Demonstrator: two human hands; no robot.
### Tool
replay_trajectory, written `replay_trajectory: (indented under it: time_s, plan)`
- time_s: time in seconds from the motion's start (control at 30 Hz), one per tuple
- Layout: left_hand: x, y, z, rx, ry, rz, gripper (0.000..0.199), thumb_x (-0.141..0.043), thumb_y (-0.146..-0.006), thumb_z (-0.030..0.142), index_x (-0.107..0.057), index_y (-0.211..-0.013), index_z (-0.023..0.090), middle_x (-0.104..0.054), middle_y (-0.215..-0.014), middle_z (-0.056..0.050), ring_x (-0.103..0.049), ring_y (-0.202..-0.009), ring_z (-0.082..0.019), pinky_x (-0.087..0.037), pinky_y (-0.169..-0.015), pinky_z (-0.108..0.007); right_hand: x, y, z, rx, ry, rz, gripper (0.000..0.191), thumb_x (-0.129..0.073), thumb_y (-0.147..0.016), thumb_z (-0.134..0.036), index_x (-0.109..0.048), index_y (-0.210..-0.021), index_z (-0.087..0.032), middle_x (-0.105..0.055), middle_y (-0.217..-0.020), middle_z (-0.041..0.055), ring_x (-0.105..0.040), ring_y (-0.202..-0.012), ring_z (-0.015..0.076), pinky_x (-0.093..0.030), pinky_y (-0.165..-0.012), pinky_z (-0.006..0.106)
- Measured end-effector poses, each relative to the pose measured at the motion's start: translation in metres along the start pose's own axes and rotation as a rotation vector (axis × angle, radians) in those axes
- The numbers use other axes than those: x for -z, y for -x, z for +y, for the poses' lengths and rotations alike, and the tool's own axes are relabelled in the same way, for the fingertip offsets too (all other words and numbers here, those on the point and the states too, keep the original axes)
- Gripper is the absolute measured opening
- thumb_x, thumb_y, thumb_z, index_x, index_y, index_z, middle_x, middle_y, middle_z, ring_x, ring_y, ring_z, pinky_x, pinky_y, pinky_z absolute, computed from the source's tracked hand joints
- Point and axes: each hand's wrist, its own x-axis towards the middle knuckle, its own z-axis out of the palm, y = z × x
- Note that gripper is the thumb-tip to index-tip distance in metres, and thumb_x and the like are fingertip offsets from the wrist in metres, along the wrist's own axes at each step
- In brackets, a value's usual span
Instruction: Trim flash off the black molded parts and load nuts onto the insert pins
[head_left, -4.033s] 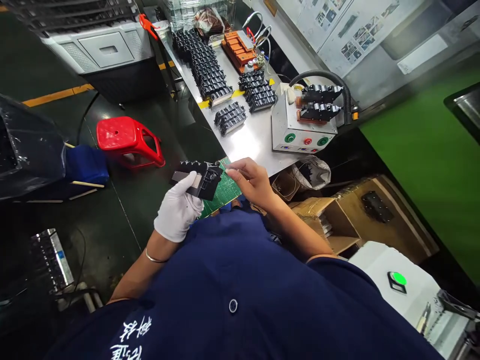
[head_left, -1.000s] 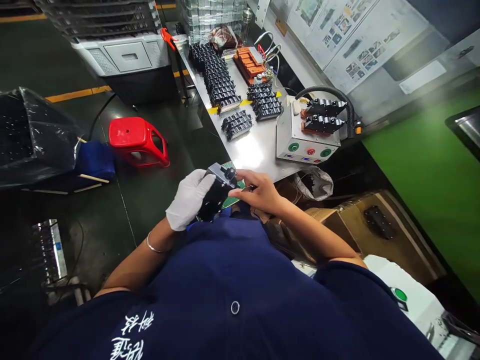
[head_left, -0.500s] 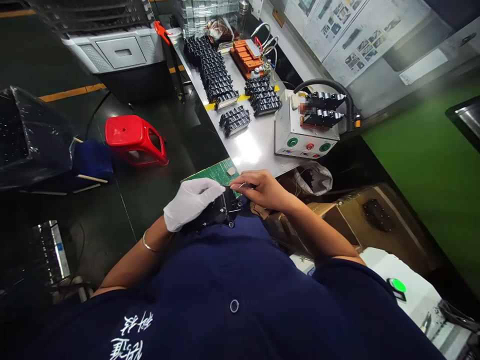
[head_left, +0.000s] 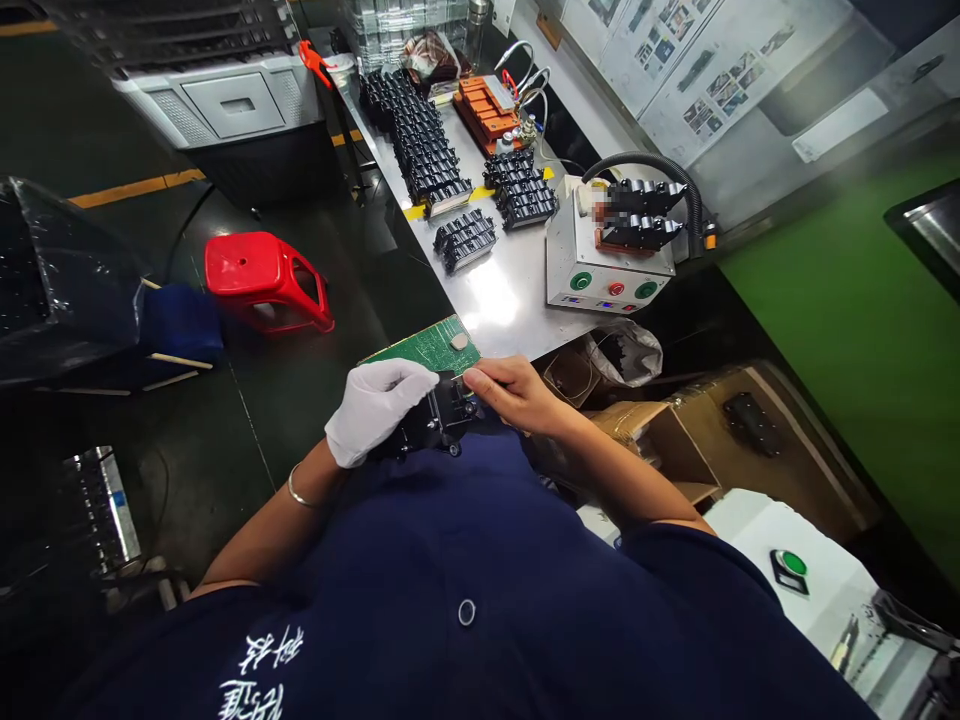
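Observation:
My left hand (head_left: 381,408), in a white glove, is closed on a black molded plastic part (head_left: 448,405) just in front of my shirt. Small metal pins or screws show on the part's surface. My bare right hand (head_left: 517,392) pinches a thin, pale sliver-like tool, its tip at the part's upper right edge; most of it is hidden by the fingers. Beyond both hands lies a green mat (head_left: 431,345) at the table's near corner, with a small whitish lump (head_left: 459,342) on it.
Rows of black parts (head_left: 420,140) line the metal table (head_left: 487,300), near an orange fixture (head_left: 487,110). A white control box (head_left: 607,265) holds two black parts. At left stands a red stool (head_left: 259,275); cardboard boxes (head_left: 675,440) and a white machine (head_left: 757,530) are at right.
My right hand has shifted slightly down, its fingers more drawn together at the part's edge. The left hand has moved slightly left with the part. The green button at right looks dimmer.

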Motion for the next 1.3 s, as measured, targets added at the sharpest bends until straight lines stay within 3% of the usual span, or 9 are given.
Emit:
replay_trajectory:
  time_s: [0.33, 0.53, 0.6, 0.77, 1.03, 1.3]
  plan:
    - [-0.004, -0.002, -0.001, 0.025, 0.062, 0.021, 0.019, -0.071, -0.070, 0.036, -0.071, -0.065, 0.018, -0.069, -0.064, -0.001, -0.059, -0.058, -0.014, -0.049, -0.057, -0.024, 0.003, 0.003, 0.002, 0.040, -0.003, -0.033, 0.046, -0.043, -0.099, -0.038, -0.036, -0.058, -0.019, -0.032, -0.055, -0.0065, -0.029, -0.051, 0.0052, -0.026, -0.050, 0.022]
    - [-0.007, -0.001, 0.007, 0.036, 0.053, 0.011, 0.022, -0.072, -0.066, 0.040, -0.068, -0.061, 0.019, -0.066, -0.059, -0.002, -0.058, -0.055, -0.015, -0.048, -0.053, -0.025, 0.012, 0.003, 0.001, -0.004, -0.235, -0.224, 0.053, -0.042, -0.098, -0.048, -0.040, -0.054, -0.018, -0.039, -0.050, -0.0052, -0.036, -0.047, 0.0049, -0.028, -0.047, 0.021]
    - [-0.007, -0.003, 0.008, 0.013, 0.027, 0.021, 0.020, -0.070, -0.066, 0.038, -0.068, -0.060, 0.019, -0.067, -0.060, -0.001, -0.059, -0.057, -0.015, -0.049, -0.055, -0.025, 0.013, 0.001, -0.001, 0.009, -0.259, -0.187, 0.054, -0.040, -0.099, -0.050, -0.041, -0.055, -0.018, -0.040, -0.050, -0.0048, -0.036, -0.047, 0.0053, -0.029, -0.047, 0.022]
    - [-0.004, -0.008, 0.002, 0.033, 0.025, 0.077, 0.020, -0.069, -0.068, 0.038, -0.066, -0.061, 0.019, -0.066, -0.061, -0.001, -0.060, -0.059, -0.015, -0.048, -0.055, -0.025, 0.009, -0.002, -0.002, 0.086, -0.011, -0.003, 0.046, -0.041, -0.100, -0.042, -0.037, -0.060, -0.020, -0.034, -0.055, -0.0056, -0.033, -0.051, 0.0063, -0.029, -0.051, 0.023]
    - [-0.003, -0.008, 0.000, 0.028, 0.063, 0.050, 0.024, -0.071, -0.070, 0.041, -0.067, -0.062, 0.019, -0.068, -0.062, -0.001, -0.059, -0.059, -0.014, -0.050, -0.057, -0.025, 0.007, -0.004, 0.000, 0.148, 0.092, -0.012, 0.039, -0.042, -0.100, -0.032, -0.042, -0.063, -0.019, -0.040, -0.056, -0.0042, -0.037, -0.053, 0.0069, -0.032, -0.054, 0.022]
    - [-0.002, -0.012, 0.001, 0.033, 0.048, 0.064, 0.023, -0.071, -0.070, 0.039, -0.068, -0.062, 0.018, -0.068, -0.061, -0.001, -0.059, -0.058, -0.014, -0.050, -0.056, -0.024, 0.009, -0.005, -0.001, 0.124, 0.102, 0.005, 0.041, -0.040, -0.101, -0.035, -0.040, -0.063, -0.020, -0.039, -0.057, -0.0042, -0.036, -0.054, 0.0068, -0.031, -0.054, 0.022]
